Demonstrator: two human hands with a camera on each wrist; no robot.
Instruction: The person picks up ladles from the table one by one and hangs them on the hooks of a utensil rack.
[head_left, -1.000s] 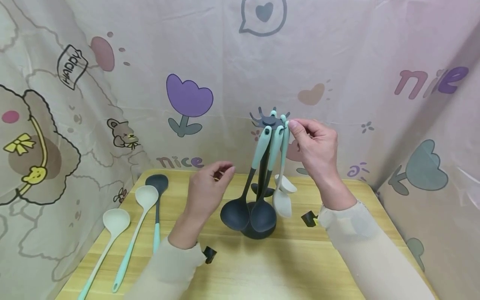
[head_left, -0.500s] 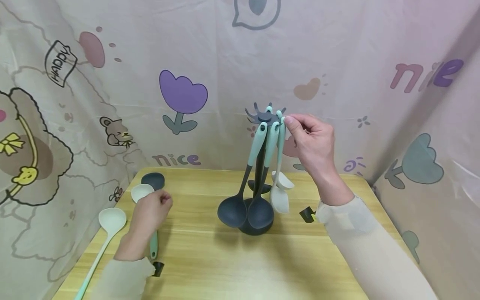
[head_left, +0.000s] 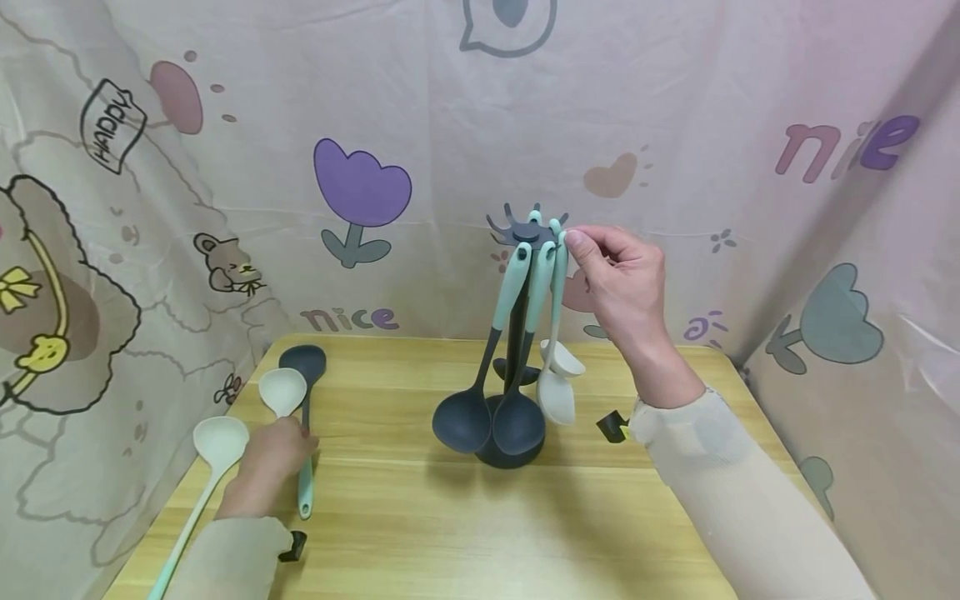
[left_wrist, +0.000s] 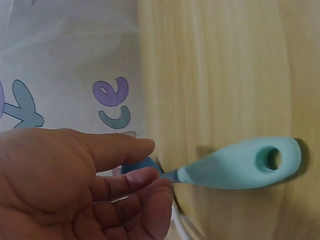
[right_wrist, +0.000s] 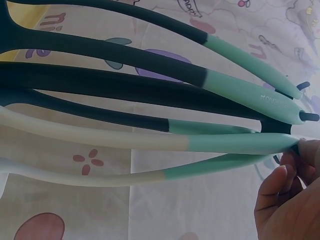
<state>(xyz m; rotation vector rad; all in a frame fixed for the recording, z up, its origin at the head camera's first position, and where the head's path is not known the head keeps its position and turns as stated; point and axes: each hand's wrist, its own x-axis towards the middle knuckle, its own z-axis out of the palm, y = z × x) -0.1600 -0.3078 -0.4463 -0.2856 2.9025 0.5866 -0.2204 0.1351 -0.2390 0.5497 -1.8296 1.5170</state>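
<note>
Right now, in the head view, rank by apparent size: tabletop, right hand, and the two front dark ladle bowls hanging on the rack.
1. Tabletop
2. Right hand
3. Left ladle bowl and right ladle bowl: too alike to rank.

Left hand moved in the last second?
Yes. In the head view, the left hand has gone leftward, away from the utensil rack, to the middle lying utensil.

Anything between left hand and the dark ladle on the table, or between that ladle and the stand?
Nothing visible between the left hand and the dark ladle; whether they touch is unclear. Between that ladle and the stand, only tabletop shows, though two hanging ladles occupy the stand's near side.
</note>
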